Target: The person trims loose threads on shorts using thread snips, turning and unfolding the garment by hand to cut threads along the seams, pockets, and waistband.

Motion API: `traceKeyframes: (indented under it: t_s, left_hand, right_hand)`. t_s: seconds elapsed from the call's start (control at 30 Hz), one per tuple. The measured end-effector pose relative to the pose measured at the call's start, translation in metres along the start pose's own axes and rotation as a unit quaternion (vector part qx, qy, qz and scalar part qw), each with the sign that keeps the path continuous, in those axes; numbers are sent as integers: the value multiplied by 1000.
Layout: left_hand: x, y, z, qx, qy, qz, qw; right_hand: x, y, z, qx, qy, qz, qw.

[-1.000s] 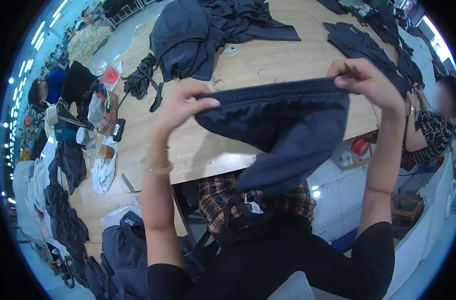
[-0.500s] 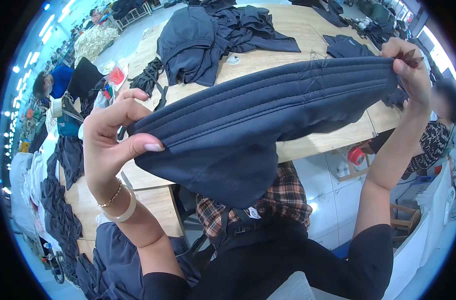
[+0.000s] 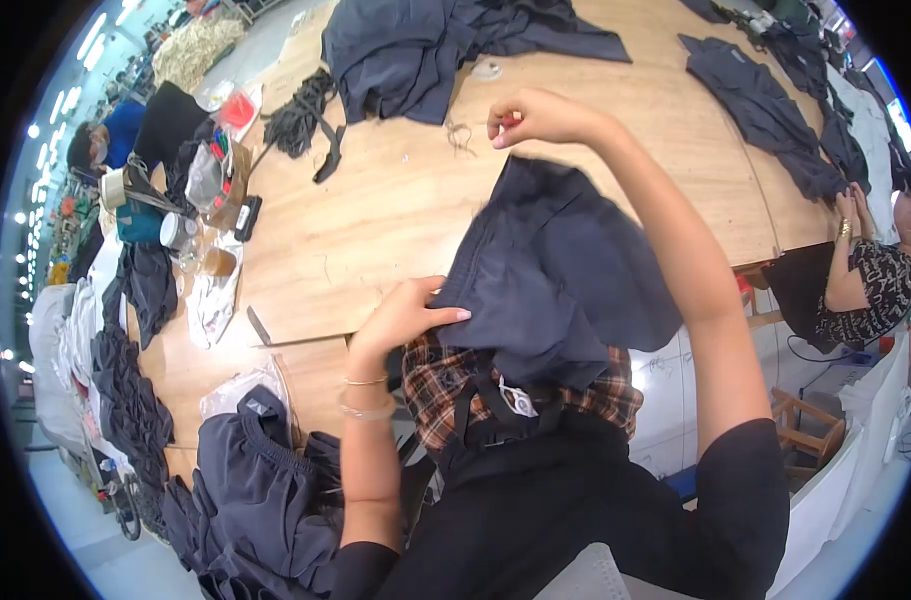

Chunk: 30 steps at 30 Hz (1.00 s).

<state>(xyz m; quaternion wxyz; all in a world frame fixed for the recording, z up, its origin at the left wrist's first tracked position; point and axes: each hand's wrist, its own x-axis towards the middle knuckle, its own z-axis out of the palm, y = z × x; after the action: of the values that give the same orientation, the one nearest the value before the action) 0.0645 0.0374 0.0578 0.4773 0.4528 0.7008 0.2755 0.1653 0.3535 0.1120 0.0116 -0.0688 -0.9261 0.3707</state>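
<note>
A dark blue-grey garment (image 3: 566, 260) with a gathered, stitched waistband hangs over my lap at the table's edge. My left hand (image 3: 406, 315) pinches one end of the waistband, thumb on top. My right hand (image 3: 541, 118) is raised over the table with its fingers closed around a small red thing (image 3: 513, 120), mostly hidden. The garment's upper corner lies just below these fingers; whether they touch it I cannot tell. Loose thread bits (image 3: 461, 140) lie on the wooden table (image 3: 376, 220) nearby.
Dark garments (image 3: 396, 60) are heaped at the back, and another pile (image 3: 256, 480) sits at lower left. Dark straps (image 3: 301, 115), a box (image 3: 238, 180) and a jar (image 3: 176, 232) stand at left. A co-worker (image 3: 866, 280) handles dark cloth at right.
The waistband, stretched wide between both hands before, has dropped toward my lap. My right hand has moved left and inward, my left hand right and down. The view has shifted, showing more table.
</note>
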Motion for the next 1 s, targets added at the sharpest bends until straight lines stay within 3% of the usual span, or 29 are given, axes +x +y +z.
traceKeyframes:
  t_s: [0.03, 0.1, 0.2, 0.3, 0.4, 0.47, 0.5, 0.53, 0.57, 0.63, 0.73, 0.8, 0.83, 0.9, 1.0]
  left_hand:
    - [6, -19, 12, -8, -3, -11, 1000]
    - [13, -49, 34, 82, 133, -25, 987]
    - [18, -29, 32, 51, 159, -94, 982]
    - [43, -27, 37, 42, 207, -68, 975]
    - [69, -18, 36, 62, 215, -15, 974]
    - [81, -19, 33, 66, 191, -35, 979]
    - [84, -20, 31, -41, 148, -46, 987]
    - [86, -21, 30, -147, 102, -56, 982]
    - [85, -22, 30, -147, 97, -59, 982]
    - [72, 0, 24, -396, 24, -100, 913]
    - [61, 9, 23, -464, 25, -98, 880]
    - [54, 17, 24, -489, 37, -82, 868]
    - [51, 21, 25, -513, 46, -63, 855]
    - [47, 26, 28, -513, 54, -48, 855]
    - [42, 33, 32, -502, 67, -27, 862]
  right_hand:
    - [0, 9, 20, 9, -11, 3, 1000]
    - [-9, 25, 56, 20, 121, 50, 991]
    - [-46, 16, 93, 204, 183, 138, 952]
    - [-79, 11, 120, 304, 156, 194, 920]
    - [-98, 4, 136, 381, 171, 211, 884]
    - [-106, -6, 138, 402, 191, 205, 872]
    - [-109, -9, 139, 418, 209, 194, 863]
    - [-110, -10, 142, 420, 210, 199, 860]
    - [-112, -11, 145, 421, 225, 186, 859]
    - [-116, -12, 148, 425, 237, 175, 856]
    - [-119, -22, 143, 382, 237, 212, 868]
    - [-119, -33, 140, 259, 282, 171, 908]
    - [-119, -35, 140, 260, 280, 171, 908]
    - [-120, -40, 139, 220, 337, 142, 904]
    - [-121, -50, 126, 170, 344, 123, 915]
